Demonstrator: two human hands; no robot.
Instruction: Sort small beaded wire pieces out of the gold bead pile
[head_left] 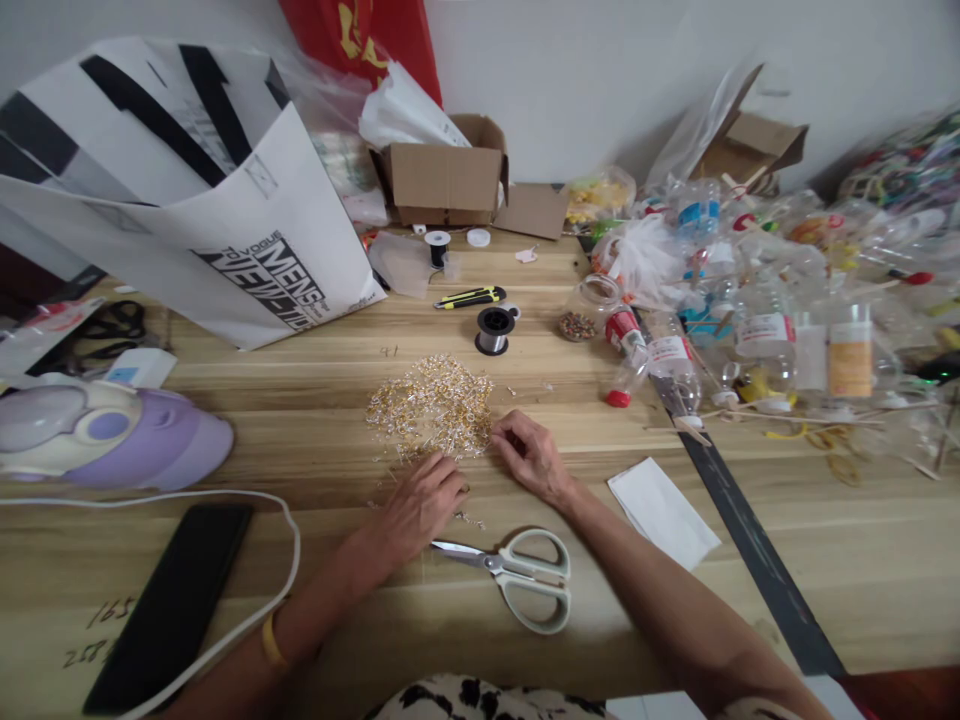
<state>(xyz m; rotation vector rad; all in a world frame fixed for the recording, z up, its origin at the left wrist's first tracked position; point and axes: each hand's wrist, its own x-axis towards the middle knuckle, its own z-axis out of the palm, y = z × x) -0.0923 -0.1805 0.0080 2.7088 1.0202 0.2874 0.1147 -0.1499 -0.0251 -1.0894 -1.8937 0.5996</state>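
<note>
A pile of small gold and silver beads (433,403) lies in the middle of the wooden table (315,400). My left hand (420,505) rests at the pile's near edge, fingers curled and pinched over a few beads. My right hand (529,452) sits at the pile's right edge, fingers bent and pinched on something too small to make out. Scissors with pale green handles (517,575) lie closed just below both hands.
A wire spool (493,329), a yellow-black utility knife (469,297) and a cardboard box (448,175) stand behind the pile. Several plastic bottles (750,320) crowd the right. A white bag (225,200), a purple device (112,435), a black phone (176,600) and a white cable (292,560) lie left. White paper (664,510) lies right.
</note>
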